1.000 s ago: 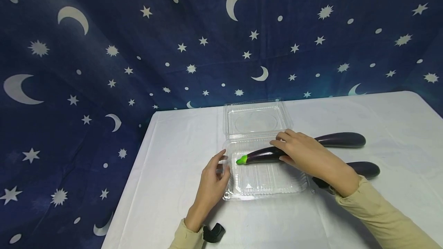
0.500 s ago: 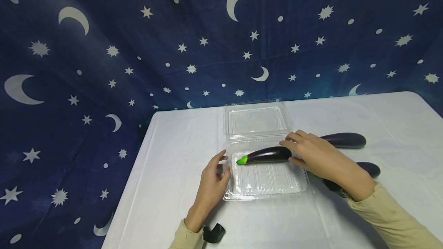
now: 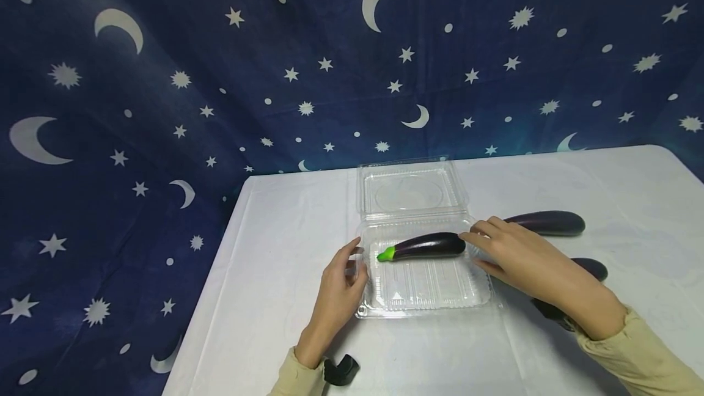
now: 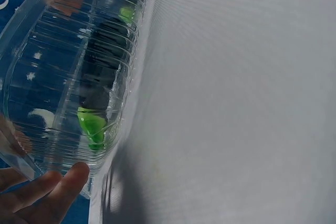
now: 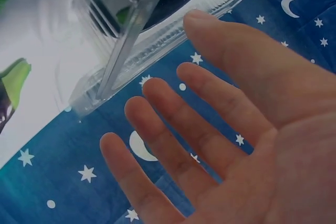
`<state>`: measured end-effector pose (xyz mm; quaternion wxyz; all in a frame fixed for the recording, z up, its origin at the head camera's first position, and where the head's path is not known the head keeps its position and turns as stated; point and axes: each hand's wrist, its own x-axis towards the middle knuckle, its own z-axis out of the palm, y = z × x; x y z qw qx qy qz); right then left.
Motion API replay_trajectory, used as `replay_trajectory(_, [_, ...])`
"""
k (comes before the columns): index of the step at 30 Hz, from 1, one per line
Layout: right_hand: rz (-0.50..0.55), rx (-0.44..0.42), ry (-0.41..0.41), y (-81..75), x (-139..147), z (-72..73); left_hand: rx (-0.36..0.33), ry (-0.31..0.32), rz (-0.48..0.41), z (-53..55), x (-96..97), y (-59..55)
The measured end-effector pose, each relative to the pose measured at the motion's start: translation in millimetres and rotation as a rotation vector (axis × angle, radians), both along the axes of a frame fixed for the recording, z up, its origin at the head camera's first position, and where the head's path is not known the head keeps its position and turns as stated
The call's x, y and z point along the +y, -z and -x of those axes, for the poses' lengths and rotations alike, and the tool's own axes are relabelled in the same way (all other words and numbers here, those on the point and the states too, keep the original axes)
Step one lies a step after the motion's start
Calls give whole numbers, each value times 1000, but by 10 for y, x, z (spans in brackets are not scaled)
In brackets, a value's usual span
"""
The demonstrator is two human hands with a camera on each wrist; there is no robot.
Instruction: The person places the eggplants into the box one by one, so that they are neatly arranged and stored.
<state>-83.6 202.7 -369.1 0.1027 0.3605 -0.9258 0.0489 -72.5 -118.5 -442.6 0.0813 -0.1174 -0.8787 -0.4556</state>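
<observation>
A dark purple eggplant (image 3: 431,245) with a bright green stem end lies in the base of a hinged clear plastic container (image 3: 425,311), its stem toward the left. My left hand (image 3: 337,289) rests against the container's left side, fingers and thumb apart. In the left wrist view its fingertips (image 4: 79,171) touch the plastic near a corner. My right hand (image 3: 514,255) is over the container's right edge, just right of the eggplant's blunt end. The right wrist view shows this palm (image 5: 226,145) with fingers spread and nothing held.
The container's lid (image 3: 409,188) lies folded back behind the base. Two more eggplants lie to the right: one farther back (image 3: 550,223), one nearer (image 3: 593,267), partly behind my right arm. A white cloth covers the table (image 3: 275,231), with a starry blue curtain (image 3: 330,29) behind.
My right hand has let go of the eggplant and moved to the right, leaving it in the container. My left hand has stayed at the container's left side.
</observation>
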Motion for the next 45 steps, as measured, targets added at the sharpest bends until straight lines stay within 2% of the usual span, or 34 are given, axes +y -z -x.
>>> replay_trajectory(11, [46,41,3,105,141,-45,0,0,0,0,0,-5])
replay_trajectory(16, [45,22,23,127,208,-69,5,-1,9,-3,-9,19])
replay_trajectory(23, [40,5,53,158,311,-97,1,-4,7,-1,-11,-3])
replay_trajectory(30, [63,17,57,215,401,-110,3,-4,12,6,-10,1])
replay_trajectory(45, [0,-125,142,280,513,-127,10,-1,17,7,-10,15])
